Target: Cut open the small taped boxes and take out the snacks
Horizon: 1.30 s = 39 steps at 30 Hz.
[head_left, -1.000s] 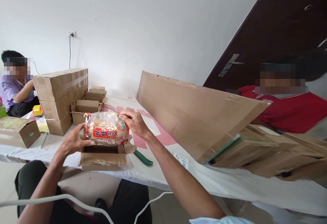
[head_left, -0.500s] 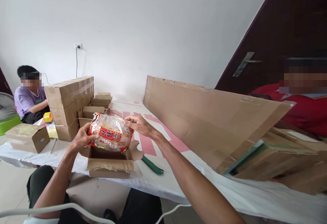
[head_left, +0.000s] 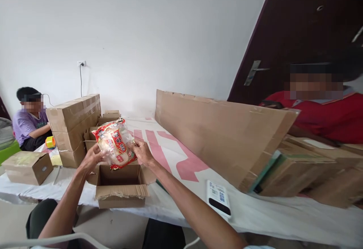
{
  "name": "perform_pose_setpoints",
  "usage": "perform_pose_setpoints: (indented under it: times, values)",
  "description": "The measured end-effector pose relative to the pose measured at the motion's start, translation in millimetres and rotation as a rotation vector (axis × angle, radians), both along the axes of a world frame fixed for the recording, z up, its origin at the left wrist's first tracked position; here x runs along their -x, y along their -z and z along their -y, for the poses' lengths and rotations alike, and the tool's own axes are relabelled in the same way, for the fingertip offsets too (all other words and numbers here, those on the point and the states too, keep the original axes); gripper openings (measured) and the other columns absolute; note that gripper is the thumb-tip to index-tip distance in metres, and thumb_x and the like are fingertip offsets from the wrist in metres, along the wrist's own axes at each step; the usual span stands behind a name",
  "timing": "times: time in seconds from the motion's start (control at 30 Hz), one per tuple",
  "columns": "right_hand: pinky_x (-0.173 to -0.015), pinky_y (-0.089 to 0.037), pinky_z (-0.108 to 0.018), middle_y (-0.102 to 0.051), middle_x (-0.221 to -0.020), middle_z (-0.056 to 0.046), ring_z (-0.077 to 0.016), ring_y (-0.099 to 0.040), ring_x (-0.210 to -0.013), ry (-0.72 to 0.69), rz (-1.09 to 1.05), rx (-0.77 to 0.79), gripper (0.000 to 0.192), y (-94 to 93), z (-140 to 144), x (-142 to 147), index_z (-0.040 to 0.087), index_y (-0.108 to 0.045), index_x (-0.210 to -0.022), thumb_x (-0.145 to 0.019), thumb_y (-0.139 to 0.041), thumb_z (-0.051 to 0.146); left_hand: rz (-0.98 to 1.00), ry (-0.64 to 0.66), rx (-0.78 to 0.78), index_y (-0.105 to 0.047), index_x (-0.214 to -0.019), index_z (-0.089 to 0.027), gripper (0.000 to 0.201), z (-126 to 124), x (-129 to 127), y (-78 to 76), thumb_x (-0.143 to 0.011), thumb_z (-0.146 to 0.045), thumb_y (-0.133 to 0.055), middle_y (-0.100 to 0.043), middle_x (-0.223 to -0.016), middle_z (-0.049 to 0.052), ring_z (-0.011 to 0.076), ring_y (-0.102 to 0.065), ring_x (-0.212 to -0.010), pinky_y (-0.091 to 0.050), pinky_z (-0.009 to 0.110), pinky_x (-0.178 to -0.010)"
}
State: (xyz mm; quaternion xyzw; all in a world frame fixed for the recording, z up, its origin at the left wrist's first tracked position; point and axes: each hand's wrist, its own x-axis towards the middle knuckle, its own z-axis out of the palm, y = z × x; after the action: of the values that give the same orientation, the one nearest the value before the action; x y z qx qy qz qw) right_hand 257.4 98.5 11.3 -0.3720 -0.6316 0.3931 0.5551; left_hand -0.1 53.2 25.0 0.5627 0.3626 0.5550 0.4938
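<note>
Between my hands is a clear and red plastic snack bag (head_left: 117, 143), tilted and held up over an open cardboard box (head_left: 121, 196). My left hand (head_left: 93, 159) grips the bag's lower left side, with its fingers partly behind the plastic. At the right edge, my right hand (head_left: 142, 151) pinches the bag between thumb and fingers. The box stands at the table's near edge with its flaps spread, and its inside looks dark. A bit of a green-handled tool (head_left: 162, 185) shows beside the box, mostly behind my right forearm.
Taped cartons (head_left: 75, 122) are stacked at left, with a closed box (head_left: 28, 167) and a yellow tape roll (head_left: 50, 142) nearby. A tall cardboard panel (head_left: 221, 131) stands at right. A white device (head_left: 218, 198) lies on the sheet. One person sits at left, another at right.
The snack bag has turned from lying sideways to a more upright tilt and shifted slightly left. My right hand has moved down and left with it. The view has swung right, revealing the white device.
</note>
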Motion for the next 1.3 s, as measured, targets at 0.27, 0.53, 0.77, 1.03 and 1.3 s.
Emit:
perform_pose_setpoints:
  times: [0.27, 0.53, 0.77, 1.03, 1.3]
  values:
    - [-0.059, -0.043, -0.027, -0.058, -0.062, 0.003, -0.0158, -0.049, -0.063, 0.047, -0.005, -0.009, 0.028, 11.3, -15, 23, 0.024, -0.056, -0.068, -0.081, -0.068, 0.046, -0.058, -0.078, 0.022, -0.075, -0.103, -0.016, 0.072, -12, -7, 2.1, -0.056, -0.064, -0.102, -0.084, -0.091, 0.011, 0.0234, -0.076, -0.069, -0.06, 0.032, -0.061]
    - [-0.061, -0.042, -0.027, -0.057, -0.064, 0.003, -0.0179, -0.051, -0.07, 0.157, -0.067, 0.023, 0.033, 26.9, -32, 31, 0.026, -0.05, -0.069, -0.084, -0.061, 0.053, -0.074, 0.025, 0.021, -0.072, -0.121, -0.016, 0.082, -15, -6, -2.8, -0.055, -0.052, -0.106, -0.084, -0.109, 0.014, 0.0278, -0.08, -0.09, -0.061, 0.034, -0.075]
    - [-0.06, -0.035, -0.026, -0.046, -0.062, 0.006, -0.0149, -0.04, -0.065, 0.186, -0.1, 0.043, 0.028, 35.3, -38, 28, 0.026, -0.047, -0.066, -0.08, -0.06, 0.047, -0.137, -0.061, 0.109, -0.066, -0.118, -0.02, 0.079, -26, 3, 1.6, -0.054, -0.047, -0.105, -0.083, -0.094, 0.006, 0.0203, -0.077, -0.073, -0.051, 0.025, -0.061]
    - [-0.06, -0.031, -0.027, -0.041, -0.064, 0.006, -0.0142, -0.035, -0.066, 0.181, -0.126, 0.025, 0.032, 36.1, -40, 29, 0.027, -0.044, -0.067, -0.076, -0.057, 0.055, -0.148, -0.046, 0.069, -0.069, -0.11, -0.019, 0.066, -34, 5, 9.5, -0.06, -0.046, -0.101, -0.081, -0.092, 0.005, 0.0179, -0.073, -0.069, -0.051, 0.026, -0.06]
    - [-0.059, -0.031, -0.027, -0.04, -0.063, 0.006, -0.0142, -0.036, -0.067, 0.17, -0.136, 0.028, 0.044, 39.8, -41, 31, 0.027, -0.044, -0.067, -0.077, -0.06, 0.066, -0.073, -0.012, 0.07, -0.075, -0.111, -0.018, 0.06, -41, 7, 13.5, -0.056, -0.029, -0.098, -0.081, -0.088, 0.004, 0.019, -0.073, -0.072, -0.054, 0.028, -0.068]
